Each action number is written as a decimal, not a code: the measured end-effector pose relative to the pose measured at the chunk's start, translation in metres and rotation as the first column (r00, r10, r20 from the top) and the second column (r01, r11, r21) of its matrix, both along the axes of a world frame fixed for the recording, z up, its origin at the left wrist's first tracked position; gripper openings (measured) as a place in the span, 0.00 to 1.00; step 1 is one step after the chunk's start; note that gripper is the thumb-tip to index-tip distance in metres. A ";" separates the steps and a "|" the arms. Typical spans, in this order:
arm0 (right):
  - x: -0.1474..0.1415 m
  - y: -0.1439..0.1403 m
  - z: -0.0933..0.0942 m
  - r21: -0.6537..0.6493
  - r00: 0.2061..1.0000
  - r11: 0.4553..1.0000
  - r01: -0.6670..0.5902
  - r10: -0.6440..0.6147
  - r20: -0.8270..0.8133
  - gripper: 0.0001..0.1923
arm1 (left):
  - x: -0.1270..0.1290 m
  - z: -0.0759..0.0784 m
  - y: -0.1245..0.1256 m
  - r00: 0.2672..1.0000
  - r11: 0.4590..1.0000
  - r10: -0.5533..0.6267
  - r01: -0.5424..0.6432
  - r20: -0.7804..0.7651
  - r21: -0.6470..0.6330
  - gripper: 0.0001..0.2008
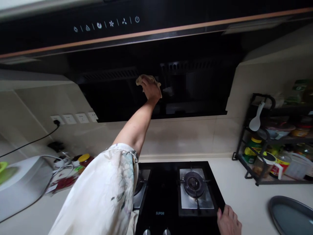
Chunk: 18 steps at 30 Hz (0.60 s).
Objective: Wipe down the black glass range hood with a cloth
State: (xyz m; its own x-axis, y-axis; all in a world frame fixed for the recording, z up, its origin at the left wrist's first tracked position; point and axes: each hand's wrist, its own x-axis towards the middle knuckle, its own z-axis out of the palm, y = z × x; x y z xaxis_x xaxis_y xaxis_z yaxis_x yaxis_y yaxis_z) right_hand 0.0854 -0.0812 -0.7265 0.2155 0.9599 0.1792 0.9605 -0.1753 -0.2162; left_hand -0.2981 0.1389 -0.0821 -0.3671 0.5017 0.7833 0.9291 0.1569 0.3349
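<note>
My left hand reaches up under the range hood, closed on a tan cloth that is pressed against the hood's black panel. Some of the cloth is hidden behind the fingers. Lower right, my right hand rests at the right front edge of the black gas stove, with its thumb by the glass and its fingers lying over the counter side. It holds nothing that I can see. My white patterned sleeve covers the left part of the stove.
A black rack with jars, bottles and a white ladle stands at right. A dark oval pan lies before it. On the left are a white appliance, a yellow-lidded jar and wall sockets with a plugged-in cord.
</note>
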 end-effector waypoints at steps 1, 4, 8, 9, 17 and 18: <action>0.000 0.000 0.000 0.017 1.000 1.000 0.000 0.000 -0.011 0.28 | -0.001 -0.002 -0.001 0.999 0.999 0.022 -0.023 -0.035 -0.023 0.37; 0.001 0.002 0.002 0.073 0.999 0.997 -0.010 0.013 -0.051 0.26 | 0.004 0.004 0.001 0.993 0.997 0.067 -0.070 -0.099 -0.030 0.32; 0.001 0.002 0.009 0.102 0.997 0.995 -0.007 0.014 -0.075 0.28 | 0.035 0.019 0.010 0.991 1.000 -0.011 0.015 -0.134 0.025 0.30; 0.001 0.002 0.011 0.101 0.997 0.995 -0.005 0.012 -0.073 0.28 | 0.046 0.021 0.012 0.989 0.999 -0.042 0.047 -0.142 0.028 0.30; 0.000 0.003 0.008 0.088 0.998 0.996 0.016 -0.011 -0.059 0.28 | 0.106 0.004 0.031 0.907 0.958 -0.286 0.278 -0.308 -0.069 0.35; 0.001 0.002 0.007 0.080 0.998 0.997 0.013 -0.008 -0.061 0.27 | 0.105 0.003 0.032 0.890 0.949 -0.314 0.302 -0.330 -0.091 0.36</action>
State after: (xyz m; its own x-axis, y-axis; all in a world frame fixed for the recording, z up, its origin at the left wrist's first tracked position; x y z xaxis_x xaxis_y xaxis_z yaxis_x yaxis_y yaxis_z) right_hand 0.0861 -0.0788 -0.7192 0.2387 0.9404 0.2422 0.9433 -0.1653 -0.2879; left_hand -0.1935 0.1713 -0.0790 0.0927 0.5769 0.8116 0.9887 -0.1495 -0.0067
